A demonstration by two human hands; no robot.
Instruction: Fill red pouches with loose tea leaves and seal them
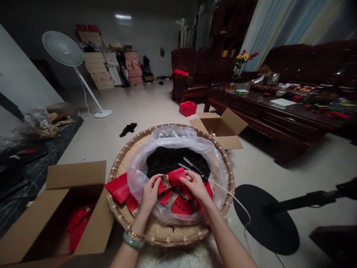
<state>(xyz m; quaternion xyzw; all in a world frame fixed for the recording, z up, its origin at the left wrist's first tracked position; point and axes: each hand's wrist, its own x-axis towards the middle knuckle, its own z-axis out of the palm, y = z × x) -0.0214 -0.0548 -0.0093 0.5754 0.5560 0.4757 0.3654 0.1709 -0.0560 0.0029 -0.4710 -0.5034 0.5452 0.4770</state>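
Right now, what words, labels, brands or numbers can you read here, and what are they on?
None can be read.
Held red packet: patterned strip, too blurred.
Red packets below it: dark marks, too small.
Stacked cartons: printed pattern, too blurred.
Green-and-white box: too small.

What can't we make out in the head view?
- Held packet's print: too small and blurred; fingers of the left hand and right hand cover parts.
- Bag's dark contents: too dark to identify.
- Left carton's floor: hidden by flaps, shadow and red packets; outer corner cut by frame edge.
- Black stand's far end: cut by right edge.
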